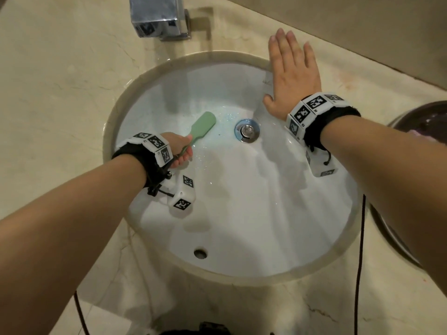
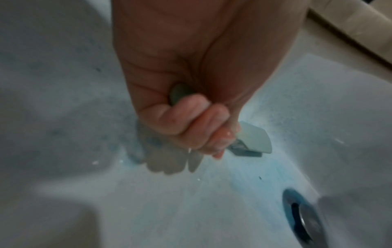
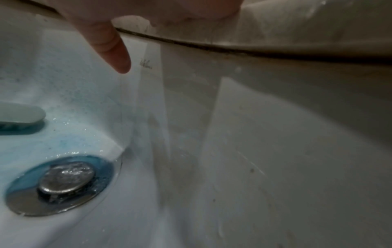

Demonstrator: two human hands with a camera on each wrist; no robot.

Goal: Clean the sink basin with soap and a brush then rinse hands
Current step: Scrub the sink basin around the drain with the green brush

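Observation:
A round white sink basin [image 1: 254, 213] is set into a beige marble counter. My left hand [image 1: 180, 148] grips the handle of a pale green brush [image 1: 202, 128], whose head lies on the basin floor left of the drain [image 1: 247, 130]. In the left wrist view the fingers [image 2: 191, 127] curl tight around the brush [image 2: 254, 139]. Blue soap film [image 3: 70, 144] spreads around the drain [image 3: 63, 182]. My right hand [image 1: 294, 68] lies flat with straight fingers on the basin's far right rim, its thumb [image 3: 110, 48] hanging over the bowl. The brush head [image 3: 21, 115] shows at the right wrist view's left edge.
A chrome faucet [image 1: 159, 16] stands on the counter behind the basin. A dark round bowl [image 1: 425, 131] sits at the right edge. An overflow hole [image 1: 200, 253] opens in the near basin wall. Dark cables [image 1: 360, 250] hang by the counter front.

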